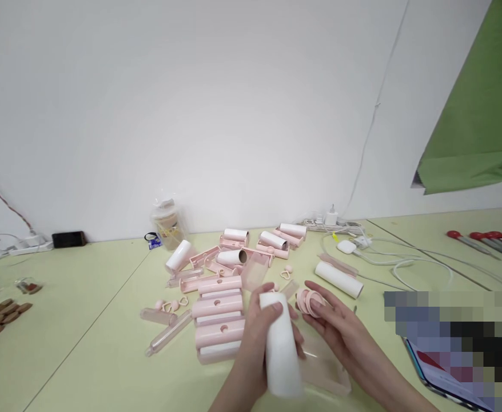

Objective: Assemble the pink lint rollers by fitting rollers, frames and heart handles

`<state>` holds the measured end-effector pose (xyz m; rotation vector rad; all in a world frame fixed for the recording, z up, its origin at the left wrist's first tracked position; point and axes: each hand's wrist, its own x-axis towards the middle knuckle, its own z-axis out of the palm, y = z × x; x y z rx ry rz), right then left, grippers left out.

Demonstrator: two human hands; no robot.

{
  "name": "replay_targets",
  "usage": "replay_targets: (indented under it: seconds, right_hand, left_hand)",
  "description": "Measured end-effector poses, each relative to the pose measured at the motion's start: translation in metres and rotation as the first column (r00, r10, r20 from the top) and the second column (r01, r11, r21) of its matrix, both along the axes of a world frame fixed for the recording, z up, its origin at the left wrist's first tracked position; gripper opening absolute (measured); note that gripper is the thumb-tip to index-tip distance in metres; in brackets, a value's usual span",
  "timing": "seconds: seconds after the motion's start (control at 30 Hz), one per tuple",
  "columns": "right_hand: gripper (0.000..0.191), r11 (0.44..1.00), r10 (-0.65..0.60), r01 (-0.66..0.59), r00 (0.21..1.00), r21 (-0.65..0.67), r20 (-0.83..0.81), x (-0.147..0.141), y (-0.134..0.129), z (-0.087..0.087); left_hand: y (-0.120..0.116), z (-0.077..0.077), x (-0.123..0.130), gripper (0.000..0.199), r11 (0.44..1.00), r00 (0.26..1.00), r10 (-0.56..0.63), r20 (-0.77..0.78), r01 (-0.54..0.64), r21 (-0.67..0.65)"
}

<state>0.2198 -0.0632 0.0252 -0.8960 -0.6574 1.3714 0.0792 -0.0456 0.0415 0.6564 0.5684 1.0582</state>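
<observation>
My left hand (255, 337) is wrapped round a white paper roll (283, 355), which it holds roughly upright, the thumb near its upper end. Close beside it on the right, my right hand (341, 323) grips pink round end caps (307, 301) between thumb and fingers. A clear plastic cover (326, 372) lies on the table below my hands, partly hidden by them. Left of my left hand stand several assembled pink roller cases (219, 309) with white rolls inside. Behind them are open pink case halves (203, 257), some with rolls such as the one with a brown core (229, 257).
Loose clear tubes (169, 333) and small pink heart rings (183, 301) lie left. A spare roll (339, 279) lies right, near white cables (388, 260) and a power strip (349, 228). A phone (435, 372) is at front right; a bagged cup (167, 223) stands by the wall.
</observation>
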Motion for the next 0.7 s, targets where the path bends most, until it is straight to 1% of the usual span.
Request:
replay_targets:
  seconds: [0.03, 0.07, 0.1, 0.13, 0.2, 0.27, 0.33, 0.4, 0.53, 0.63, 0.7]
  right_hand:
    - [0.038, 0.998, -0.059, 0.056, 0.992, 0.032, 0.108, 0.002, 0.000, 0.002]
    - [0.037, 0.995, -0.091, 0.080, 0.973, 0.061, 0.211, 0.003, -0.001, 0.003]
    - [0.036, 0.994, -0.095, 0.074, 0.948, 0.081, 0.305, 0.004, -0.003, 0.004]
    - [0.035, 0.995, -0.076, 0.045, 0.922, 0.088, 0.381, 0.003, -0.004, 0.005]
    - [0.032, 0.996, 0.010, -0.054, 0.879, 0.078, 0.477, 0.000, -0.008, 0.006]
    - [0.029, 0.988, 0.063, -0.128, 0.854, 0.091, 0.516, -0.003, -0.010, 0.007]
    - [0.025, 0.980, 0.057, -0.150, 0.845, 0.133, 0.532, -0.003, -0.011, 0.009]
    - [0.023, 0.974, 0.018, -0.140, 0.834, 0.180, 0.552, 0.000, -0.012, 0.013]
    - [0.020, 0.962, -0.036, -0.135, 0.798, 0.237, 0.601, 0.005, -0.012, 0.017]
    - [0.021, 0.957, -0.055, -0.135, 0.786, 0.257, 0.616, 0.004, -0.012, 0.015]
    - [0.021, 0.962, -0.051, -0.125, 0.789, 0.242, 0.613, 0.003, -0.013, 0.012]
  left_hand:
    - [0.000, -0.009, 0.002, 0.070, 0.996, 0.995, -0.093, -0.029, 0.093, 0.000]
    - [-0.001, -0.017, 0.004, 0.076, 0.984, 0.982, -0.178, -0.055, 0.178, -0.006]
    - [-0.001, -0.024, 0.007, 0.080, 0.968, 0.966, -0.250, -0.074, 0.249, -0.020]
    - [-0.002, -0.028, 0.009, 0.080, 0.954, 0.950, -0.301, -0.088, 0.299, -0.034]
    - [-0.004, -0.031, 0.012, 0.075, 0.937, 0.931, -0.349, -0.106, 0.346, -0.051]
    - [-0.005, -0.028, 0.012, 0.073, 0.937, 0.930, -0.351, -0.110, 0.347, -0.048]
    - [-0.006, -0.023, 0.010, 0.076, 0.943, 0.937, -0.332, -0.110, 0.330, -0.035]
    - [-0.006, -0.019, 0.008, 0.078, 0.951, 0.943, -0.309, -0.125, 0.310, -0.016]
    - [-0.003, -0.017, 0.006, 0.071, 0.958, 0.945, -0.281, -0.164, 0.286, 0.003]
    - [-0.005, -0.019, 0.007, 0.067, 0.955, 0.942, -0.294, -0.160, 0.298, -0.001]
    - [-0.007, -0.021, 0.008, 0.066, 0.957, 0.944, -0.287, -0.163, 0.292, 0.003]
